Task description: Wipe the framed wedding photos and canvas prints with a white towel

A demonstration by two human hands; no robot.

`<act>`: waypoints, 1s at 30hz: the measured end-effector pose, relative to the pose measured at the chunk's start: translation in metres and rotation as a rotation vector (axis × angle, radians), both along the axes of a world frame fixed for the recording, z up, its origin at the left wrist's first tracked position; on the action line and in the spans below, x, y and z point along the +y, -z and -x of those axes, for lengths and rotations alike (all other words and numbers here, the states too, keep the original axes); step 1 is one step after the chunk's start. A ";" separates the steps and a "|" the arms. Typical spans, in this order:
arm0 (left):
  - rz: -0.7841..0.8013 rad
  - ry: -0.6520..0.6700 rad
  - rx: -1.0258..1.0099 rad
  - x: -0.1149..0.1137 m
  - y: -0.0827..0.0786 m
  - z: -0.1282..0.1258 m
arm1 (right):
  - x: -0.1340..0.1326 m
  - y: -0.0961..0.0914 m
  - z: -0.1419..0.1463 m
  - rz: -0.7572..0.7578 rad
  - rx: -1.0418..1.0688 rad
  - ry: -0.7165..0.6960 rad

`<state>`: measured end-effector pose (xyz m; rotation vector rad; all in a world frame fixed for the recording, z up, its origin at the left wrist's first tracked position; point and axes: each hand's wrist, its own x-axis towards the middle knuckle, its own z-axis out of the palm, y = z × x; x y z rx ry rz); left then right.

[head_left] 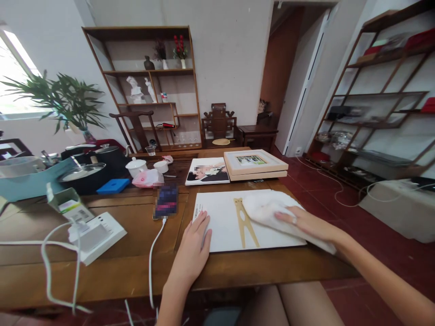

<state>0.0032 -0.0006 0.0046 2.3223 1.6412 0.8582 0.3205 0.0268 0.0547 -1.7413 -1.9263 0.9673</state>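
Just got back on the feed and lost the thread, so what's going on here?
A person at a wooden table has both hands on a white panel lying flat. The left hand rests on its left edge, and the right hand holds a white cloth over its right side. A tan A-shaped piece lies on the panel between them. Just beyond are a photo print and two stacked pale wooden frames.
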 end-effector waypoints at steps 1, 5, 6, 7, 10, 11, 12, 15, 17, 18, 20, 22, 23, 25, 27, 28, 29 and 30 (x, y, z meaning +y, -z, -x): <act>-0.001 0.002 0.002 0.000 0.000 0.000 | 0.013 0.000 0.004 -0.019 0.038 -0.019; -0.013 0.003 -0.002 -0.001 -0.002 0.000 | 0.055 0.003 0.019 -0.085 0.111 -0.017; -0.016 0.003 -0.005 -0.001 -0.002 0.000 | 0.061 0.004 0.021 -0.101 0.107 -0.011; -0.017 0.002 -0.008 -0.001 -0.003 0.000 | 0.065 0.004 0.023 -0.113 0.102 -0.012; -0.004 0.001 -0.011 -0.001 -0.004 -0.001 | 0.062 0.005 0.022 -0.142 0.083 -0.022; 0.000 0.000 -0.012 -0.001 -0.004 -0.001 | 0.056 0.005 0.021 -0.139 0.071 -0.028; 0.002 0.000 -0.014 -0.001 -0.004 -0.001 | 0.049 0.005 0.018 -0.129 0.054 -0.038; 0.003 -0.001 -0.024 -0.001 -0.003 -0.001 | 0.017 0.003 0.009 -0.071 -0.025 -0.094; 0.004 -0.001 -0.029 -0.002 -0.002 0.000 | -0.008 0.001 0.001 -0.017 -0.079 -0.137; 0.005 0.000 -0.030 -0.002 -0.002 0.000 | -0.020 0.000 -0.002 0.015 -0.097 -0.155; 0.009 0.002 -0.032 -0.001 0.000 0.000 | -0.040 -0.001 -0.009 0.084 -0.125 -0.172; 0.008 0.006 -0.035 -0.001 0.000 0.000 | -0.053 -0.001 -0.014 0.125 -0.135 -0.159; 0.004 0.008 -0.038 -0.001 0.000 0.000 | -0.056 0.000 -0.015 0.135 -0.130 -0.135; -0.001 0.009 -0.044 -0.001 0.000 0.000 | -0.055 0.000 -0.015 0.158 -0.105 -0.063; -0.001 0.010 -0.051 -0.001 -0.001 0.000 | -0.049 -0.002 -0.008 0.166 -0.071 0.004; -0.001 0.010 -0.055 -0.002 -0.001 0.000 | -0.044 -0.004 -0.003 0.156 -0.055 0.016; -0.001 0.009 -0.059 -0.002 -0.001 0.000 | -0.039 -0.007 0.004 0.138 -0.041 0.012; -0.003 0.007 -0.063 -0.002 -0.001 0.000 | -0.033 -0.010 0.012 0.117 -0.028 0.004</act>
